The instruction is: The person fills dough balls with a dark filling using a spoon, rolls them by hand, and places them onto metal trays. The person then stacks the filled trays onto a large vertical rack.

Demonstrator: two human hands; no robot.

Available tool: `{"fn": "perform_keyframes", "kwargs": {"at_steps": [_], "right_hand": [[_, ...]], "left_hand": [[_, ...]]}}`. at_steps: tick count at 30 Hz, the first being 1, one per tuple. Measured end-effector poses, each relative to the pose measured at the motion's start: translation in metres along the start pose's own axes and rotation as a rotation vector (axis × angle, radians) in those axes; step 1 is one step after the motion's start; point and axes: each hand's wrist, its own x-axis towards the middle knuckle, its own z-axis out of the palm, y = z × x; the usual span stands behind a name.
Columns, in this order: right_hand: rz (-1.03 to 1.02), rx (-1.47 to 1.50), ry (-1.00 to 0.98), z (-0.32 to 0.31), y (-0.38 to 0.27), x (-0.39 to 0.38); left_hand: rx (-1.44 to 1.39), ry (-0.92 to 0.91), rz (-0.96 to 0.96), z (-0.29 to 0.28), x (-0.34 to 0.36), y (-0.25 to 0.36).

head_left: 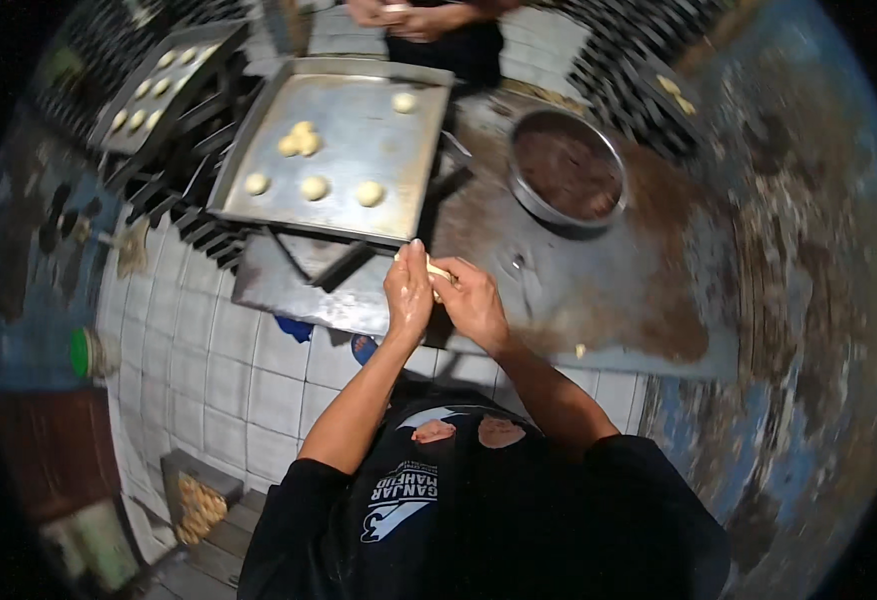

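My two hands meet in front of the tray's near edge with a small piece of pale dough between them. My right hand has its fingers curled round the dough. My left hand is held upright with its fingers straight and together against the dough; its palm looks greasy or floured. Part of the dough is hidden by the fingers. Just beyond, a square metal tray bears several pale dough balls, with a few bunched together and the others apart. To the right stands a round metal bowl of dark brown filling.
The worn table carries the bowl and a small dough scrap. Another tray of dough balls sits on a dark rack at far left. Across the table, a person's hands hold something pale. A bin of brownish pieces stands lower left.
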Motion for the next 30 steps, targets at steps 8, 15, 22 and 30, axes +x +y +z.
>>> {"fn": "perform_keyframes", "kwargs": {"at_steps": [8, 15, 22, 30], "right_hand": [[0.306, 0.749, 0.161, -0.101, 0.075, -0.097], [-0.265, -0.306, -0.005, -0.074, 0.154, -0.13], [0.094, -0.413, 0.279, -0.091, 0.251, -0.04], [0.279, -0.726, -0.148, -0.111, 0.245, -0.001]], "left_hand": [[-0.012, -0.237, -0.033, 0.113, -0.081, -0.03], [0.346, -0.566, -0.27, 0.075, -0.124, -0.133], [-0.093, -0.476, -0.382, 0.1, -0.048, -0.079], [0.14, -0.633, -0.184, 0.143, 0.076, -0.018]]}}
